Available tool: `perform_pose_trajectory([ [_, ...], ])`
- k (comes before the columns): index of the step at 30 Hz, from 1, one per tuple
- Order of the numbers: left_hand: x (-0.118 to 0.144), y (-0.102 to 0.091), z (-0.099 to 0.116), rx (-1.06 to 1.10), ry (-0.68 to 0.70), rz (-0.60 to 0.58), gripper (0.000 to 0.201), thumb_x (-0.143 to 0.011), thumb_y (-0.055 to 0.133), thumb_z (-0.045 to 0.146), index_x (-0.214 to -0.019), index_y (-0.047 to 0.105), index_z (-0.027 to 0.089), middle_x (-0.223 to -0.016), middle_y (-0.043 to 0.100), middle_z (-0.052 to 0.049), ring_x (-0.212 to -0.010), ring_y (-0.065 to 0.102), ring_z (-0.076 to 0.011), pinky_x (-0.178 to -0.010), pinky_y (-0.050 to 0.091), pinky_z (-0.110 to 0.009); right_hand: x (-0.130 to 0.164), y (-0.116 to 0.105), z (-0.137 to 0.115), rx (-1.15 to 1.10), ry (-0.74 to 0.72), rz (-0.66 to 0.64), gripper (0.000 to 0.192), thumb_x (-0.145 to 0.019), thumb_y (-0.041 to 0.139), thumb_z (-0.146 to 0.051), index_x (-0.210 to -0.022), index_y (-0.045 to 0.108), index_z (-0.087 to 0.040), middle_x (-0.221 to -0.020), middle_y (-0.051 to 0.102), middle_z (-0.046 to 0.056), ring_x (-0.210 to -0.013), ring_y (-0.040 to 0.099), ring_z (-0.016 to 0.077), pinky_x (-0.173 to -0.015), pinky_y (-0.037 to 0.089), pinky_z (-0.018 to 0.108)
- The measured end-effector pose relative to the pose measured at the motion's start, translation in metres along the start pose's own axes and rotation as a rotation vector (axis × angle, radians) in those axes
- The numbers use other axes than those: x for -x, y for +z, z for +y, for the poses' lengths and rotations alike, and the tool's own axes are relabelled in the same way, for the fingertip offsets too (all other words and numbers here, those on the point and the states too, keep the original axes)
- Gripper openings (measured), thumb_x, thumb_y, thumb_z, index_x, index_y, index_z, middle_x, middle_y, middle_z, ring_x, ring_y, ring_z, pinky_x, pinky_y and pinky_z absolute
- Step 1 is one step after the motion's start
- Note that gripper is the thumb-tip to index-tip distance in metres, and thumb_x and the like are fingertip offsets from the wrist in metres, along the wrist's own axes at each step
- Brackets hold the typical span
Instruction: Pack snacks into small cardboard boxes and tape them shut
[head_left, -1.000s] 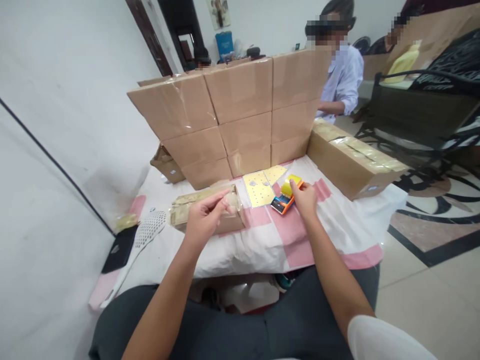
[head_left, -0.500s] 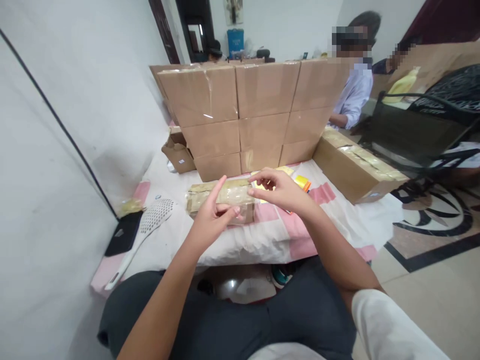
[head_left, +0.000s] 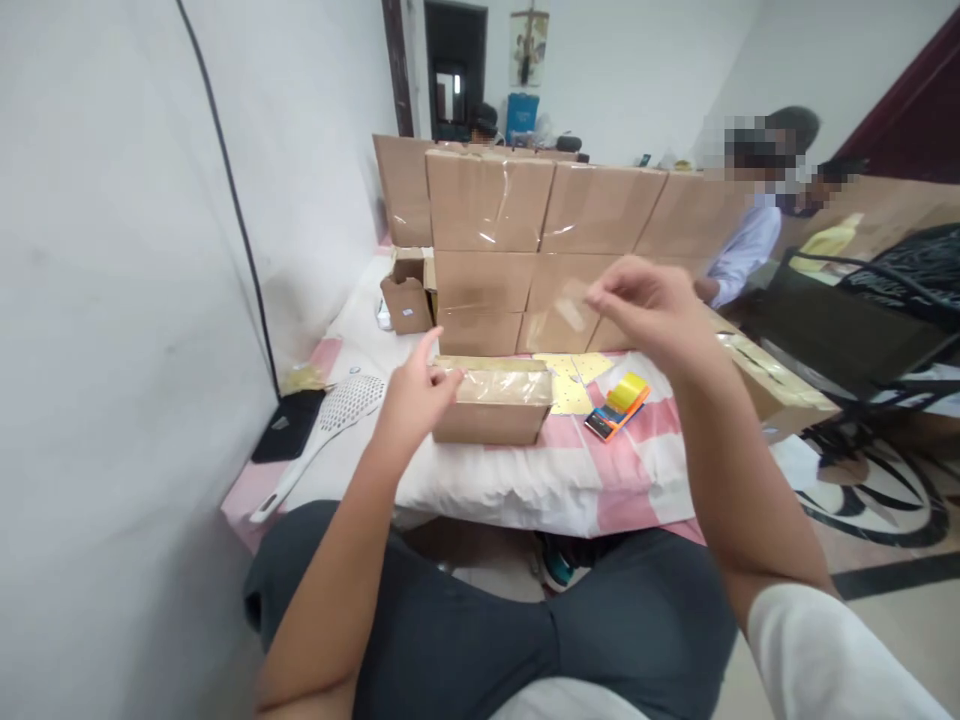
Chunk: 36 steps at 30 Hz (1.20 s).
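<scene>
While seated at the low bed [head_left: 480, 490], head view only: left hand [head_left: 411, 400] down at left end of small taped box [head_left: 495, 408], index finger out, other fingers loosely curled against box edge; touching, not gripping. Right hand [head_left: 654, 305] raised above box, thumb and fingertips pinched on clear strip of tape [head_left: 570, 305], strip hanging in air in front of stacked cartons. Whether strip joins small box: cannot tell.

Small taped box lying flat on white-and-pink sheet, near front edge of bed, top glossy with tape. Just right of it, yellow sticker sheets [head_left: 568, 385] flat on sheet, partly behind box. Further right, orange dispenser with yellow roll [head_left: 619, 405], apart from both hands.

Behind: wall of stacked cartons [head_left: 525, 250], taped seams. Small open carton [head_left: 405, 295] at its left end. Long carton [head_left: 772, 385] along right side, partly hidden by right forearm.

Left edge of bed: white perforated paddle [head_left: 330, 425], black flat device [head_left: 289, 425] beside it. Far side: another person in a light shirt [head_left: 742, 255], seated behind cartons. Black chair [head_left: 847, 330] at right.
</scene>
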<state>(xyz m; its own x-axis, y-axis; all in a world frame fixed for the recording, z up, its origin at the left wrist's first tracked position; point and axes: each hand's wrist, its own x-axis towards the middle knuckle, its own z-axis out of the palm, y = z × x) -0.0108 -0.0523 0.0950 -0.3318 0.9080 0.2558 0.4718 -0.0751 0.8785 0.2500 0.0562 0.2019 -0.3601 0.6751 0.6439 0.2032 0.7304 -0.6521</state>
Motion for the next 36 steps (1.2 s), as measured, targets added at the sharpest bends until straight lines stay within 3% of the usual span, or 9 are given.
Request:
perform_pose_trajectory([
  [4,-0.022,-0.034,-0.035,-0.118,-0.085,0.118,0.073,-0.086,0.063,0.039,-0.153,0.044,0.017,-0.062,0.062,0.003,-0.059,0.059,-0.0171,-0.063,0.046,-0.027,0.000,0.059,-0.011,-0.426,0.198,-0.387,0.037,-0.081,0.077,-0.049,-0.068,0.062,-0.018,-0.067,0.056,-0.001,-0.065,0.054,0.0121,-0.064,0.047,0.029],
  [7,-0.035,-0.045,-0.060,-0.150,-0.151,0.116,0.071,-0.084,0.062,0.040,-0.150,0.048,0.016,-0.063,0.063,0.002,-0.057,0.057,-0.0166,-0.060,0.043,-0.027,-0.008,0.104,-0.001,-0.514,0.245,-0.516,0.033,-0.085,0.071,-0.046,-0.069,0.062,-0.018,-0.064,0.055,-0.002,-0.061,0.052,0.0112,-0.061,0.045,0.027],
  [9,-0.041,-0.047,-0.070,-0.168,-0.193,0.112,0.070,-0.084,0.062,0.039,-0.149,0.050,0.015,-0.064,0.065,0.001,-0.056,0.057,-0.0163,-0.059,0.042,-0.026,-0.017,0.134,0.016,-0.313,0.226,-0.562,0.022,-0.084,0.070,-0.035,-0.072,0.067,-0.017,-0.065,0.059,-0.002,-0.060,0.051,0.0106,-0.060,0.041,0.026],
  [11,-0.043,-0.047,-0.073,-0.191,-0.218,0.112,0.066,-0.086,0.060,0.040,-0.147,0.053,0.016,-0.066,0.067,0.000,-0.056,0.057,-0.0162,-0.060,0.043,-0.026,-0.024,0.162,0.036,0.023,0.208,-0.585,0.014,-0.082,0.068,-0.021,-0.069,0.069,-0.016,-0.064,0.063,-0.001,-0.061,0.052,0.0110,-0.061,0.039,0.025],
  [14,-0.041,-0.045,-0.069,-0.212,-0.226,0.072,0.061,-0.088,0.059,0.044,-0.144,0.056,0.018,-0.069,0.071,-0.001,-0.059,0.060,-0.0169,-0.064,0.045,-0.027,-0.028,0.189,0.059,0.361,0.201,-0.633,0.013,-0.080,0.065,-0.014,-0.069,0.071,-0.016,-0.071,0.070,0.002,-0.068,0.058,0.0132,-0.066,0.039,0.025],
  [19,-0.037,-0.029,-0.058,-0.297,-0.248,-0.066,0.075,-0.087,0.059,0.060,-0.149,0.050,0.019,-0.078,0.077,-0.006,-0.077,0.071,-0.0240,-0.077,0.050,-0.032,-0.027,0.195,0.068,0.379,0.228,-0.684,0.012,-0.084,0.063,-0.017,-0.078,0.073,-0.014,-0.079,0.073,0.004,-0.074,0.062,0.0141,-0.066,0.041,0.023],
  [24,-0.037,-0.010,-0.055,-0.552,-0.284,-0.135,0.083,-0.081,0.064,0.064,-0.150,0.049,0.020,-0.128,0.071,-0.017,-0.117,0.066,-0.0361,-0.089,0.050,-0.040,-0.025,0.197,0.079,0.320,0.315,-0.670,0.009,-0.080,0.065,-0.017,-0.075,0.072,-0.013,-0.074,0.070,0.003,-0.067,0.058,0.0136,-0.064,0.041,0.024],
  [31,-0.035,-0.009,-0.054,-0.582,-0.271,-0.208,0.079,-0.086,0.058,0.062,-0.156,0.041,0.029,-0.134,0.067,-0.014,-0.120,0.064,-0.0365,-0.095,0.048,-0.044,-0.018,0.206,0.093,0.277,0.399,-0.587,0.009,-0.077,0.062,-0.017,-0.069,0.065,-0.015,-0.068,0.063,0.001,-0.064,0.053,0.0125,-0.064,0.039,0.025],
  [36,-0.037,-0.012,-0.059,-0.545,-0.206,-0.243,0.069,-0.092,0.049,0.062,-0.156,0.042,0.037,-0.130,0.070,-0.010,-0.113,0.067,-0.0342,-0.091,0.048,-0.041,-0.010,0.187,0.085,0.006,0.183,-0.498,0.008,-0.082,0.058,-0.023,-0.077,0.059,-0.017,-0.077,0.060,0.000,-0.071,0.051,0.0131,-0.068,0.041,0.025],
])
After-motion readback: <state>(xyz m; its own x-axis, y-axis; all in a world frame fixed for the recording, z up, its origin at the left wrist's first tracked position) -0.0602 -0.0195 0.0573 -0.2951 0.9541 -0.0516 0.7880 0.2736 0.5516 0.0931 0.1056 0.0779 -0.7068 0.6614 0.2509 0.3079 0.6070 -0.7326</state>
